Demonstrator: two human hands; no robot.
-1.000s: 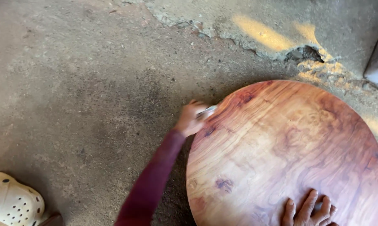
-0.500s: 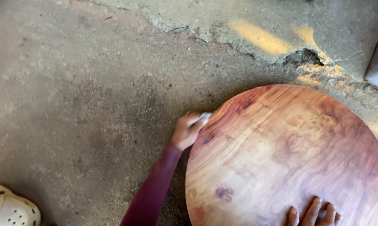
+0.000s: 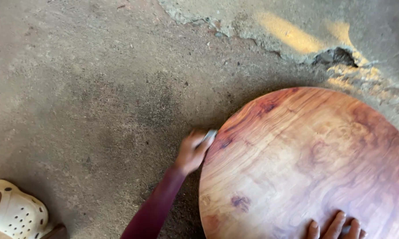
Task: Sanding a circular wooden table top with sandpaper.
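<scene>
Two sets of fingers are working one piece: the left hand (image 3: 191,152) is curling its fingers (image 3: 198,142) tightly around a small pale grey block (image 3: 209,134) and pressing it against the rim of the large round reddish-brown wooden tabletop (image 3: 305,163), which is lying flat on the cracked grey concrete floor (image 3: 84,88). The right hand (image 3: 334,228) is spreading its fingers flat on the near surface, seemingly steadying the disc. The picture's bottom edge is cutting off that hand, and what the block is made of is hard to tell.

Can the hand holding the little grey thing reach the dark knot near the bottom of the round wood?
Probably yes. The left hand is already at the edge of the round wooden slab, and the dark knot lies just inside that same edge, lower down. Nothing sits on the wood between them; the right hand rests farther along.
</scene>
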